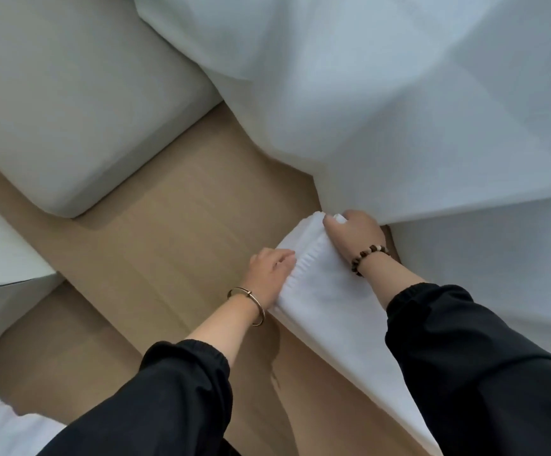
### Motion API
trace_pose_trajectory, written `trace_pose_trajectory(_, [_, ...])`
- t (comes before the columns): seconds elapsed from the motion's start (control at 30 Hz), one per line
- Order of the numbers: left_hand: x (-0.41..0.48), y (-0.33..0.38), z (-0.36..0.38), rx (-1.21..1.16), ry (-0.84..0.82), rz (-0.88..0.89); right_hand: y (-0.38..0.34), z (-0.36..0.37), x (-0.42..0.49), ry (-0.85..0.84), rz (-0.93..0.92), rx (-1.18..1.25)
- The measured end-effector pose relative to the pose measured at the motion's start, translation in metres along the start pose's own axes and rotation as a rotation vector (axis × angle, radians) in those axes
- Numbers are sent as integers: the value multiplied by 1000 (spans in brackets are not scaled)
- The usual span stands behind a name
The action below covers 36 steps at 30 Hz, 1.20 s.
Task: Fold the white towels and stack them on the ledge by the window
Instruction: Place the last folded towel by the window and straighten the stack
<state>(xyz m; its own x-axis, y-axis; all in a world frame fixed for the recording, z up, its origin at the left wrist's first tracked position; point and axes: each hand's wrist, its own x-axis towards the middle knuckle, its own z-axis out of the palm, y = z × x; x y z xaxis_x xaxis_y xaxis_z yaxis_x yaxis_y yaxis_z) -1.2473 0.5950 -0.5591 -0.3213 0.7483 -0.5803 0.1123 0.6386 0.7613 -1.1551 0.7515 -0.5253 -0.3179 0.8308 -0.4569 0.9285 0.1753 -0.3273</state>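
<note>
A stack of folded white towels (313, 278) lies on the white ledge (484, 268) under the sheer curtain, its layered fold edges facing left. My left hand (267, 278), with a gold bangle on the wrist, presses its fingers against that layered left side; its thumb is hidden. At the stack's far corner, my right hand (353, 235), wearing a bead bracelet, curls its fingers over the edge with the thumb on top, gripping the top towel. Black sleeves cover both forearms.
A sheer white curtain (382, 93) hangs over the ledge and brushes the far end of the stack. A pale cushioned seat (70, 110) stands at upper left, and white furniture (0, 274) at the left edge. Tan wood floor (175, 241) lies between them.
</note>
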Motion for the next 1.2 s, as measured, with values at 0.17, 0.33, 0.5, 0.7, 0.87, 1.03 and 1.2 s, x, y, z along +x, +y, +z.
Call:
trace_pose_trajectory(0.17, [-2,-10,4,-505,-111,-205,-2,-2,-2,131,-10,64])
trace_pose_trajectory(0.33, [-2,-13,-3,-535,-163,-214,-6,1,-3,164,-23,77])
trace_pose_trajectory(0.5, [1,-16,-2,-479,-214,-186,-8,5,-3,237,-55,109])
trace_pose_trajectory(0.7, [0,-16,-4,-486,-235,-231,-12,19,2,214,0,28])
trace_pose_trajectory(0.87, [-10,-13,-10,-430,50,-133,-11,22,9,300,-79,42])
trace_pose_trajectory(1.03, [-40,-19,-14,-387,222,-172,2,10,-3,356,-49,143])
trace_pose_trajectory(1.2, [-56,-11,2,-283,239,-175,6,3,-8,227,20,103])
